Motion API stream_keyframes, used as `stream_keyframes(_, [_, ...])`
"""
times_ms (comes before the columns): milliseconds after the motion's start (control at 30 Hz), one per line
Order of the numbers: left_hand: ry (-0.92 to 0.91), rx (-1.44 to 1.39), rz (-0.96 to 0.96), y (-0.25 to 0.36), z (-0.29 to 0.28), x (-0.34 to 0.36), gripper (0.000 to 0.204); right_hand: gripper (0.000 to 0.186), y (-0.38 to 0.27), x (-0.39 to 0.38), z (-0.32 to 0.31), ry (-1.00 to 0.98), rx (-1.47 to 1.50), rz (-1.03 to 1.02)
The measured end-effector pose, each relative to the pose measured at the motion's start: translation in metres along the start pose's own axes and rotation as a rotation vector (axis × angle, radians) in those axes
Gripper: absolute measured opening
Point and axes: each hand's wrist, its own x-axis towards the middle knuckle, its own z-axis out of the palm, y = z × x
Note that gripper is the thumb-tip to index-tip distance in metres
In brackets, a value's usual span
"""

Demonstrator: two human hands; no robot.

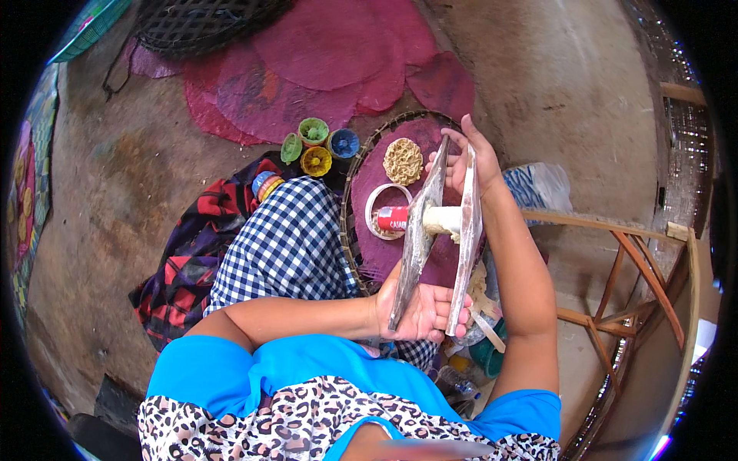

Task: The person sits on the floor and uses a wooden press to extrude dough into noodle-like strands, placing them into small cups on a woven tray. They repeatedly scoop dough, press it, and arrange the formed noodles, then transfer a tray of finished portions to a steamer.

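A blue shirt (307,361) at six o'clock; left hand (423,309) and right hand (486,159), loosely curled, hold a doughy press (420,230), seemingly mid-squeeze, needing even force.

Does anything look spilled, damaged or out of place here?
Nothing looks clearly spilled or broken. The two-barred tool between the left hand and right hand just looks messy: pale paste clings unevenly between its bars, which look streaked.

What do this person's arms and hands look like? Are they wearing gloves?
No gloves: the left hand and right hand are bare. Both forearms are uncovered too, with no bracelet or watch showing. The short sleeves are bright blue.
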Motion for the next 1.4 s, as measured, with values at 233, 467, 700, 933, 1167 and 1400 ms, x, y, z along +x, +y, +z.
stream_keyframes(233, [0.238,0.161,-0.045,0.035,-0.01,0.011,0.104,0.096,-0.019,0.011,-0.009,0.1,-0.076,-0.128])
stream_keyframes(467, [0.381,0.161,-0.063,0.013,-0.021,0.02,0.1,0.084,0.0,-0.007,-0.026,0.328,-0.118,-0.09])
stream_keyframes(700, [0.625,0.313,-0.023,0.002,0.006,0.009,0.101,0.073,0.004,-0.008,-0.005,0.115,-0.088,-0.126])
stream_keyframes(933, [0.764,0.278,-0.059,-0.009,0.007,0.01,0.103,0.072,0.013,-0.02,0.002,0.205,-0.089,-0.057])
stream_keyframes(1167, [0.186,0.098,-0.09,-0.009,0.002,0.013,0.087,0.069,0.034,-0.059,-0.005,-0.454,0.386,-0.292])
stream_keyframes(1400, [-0.092,0.029,-0.092,0.008,0.016,0.018,0.063,0.064,0.126,-0.054,0.008,-0.349,0.282,-0.596])
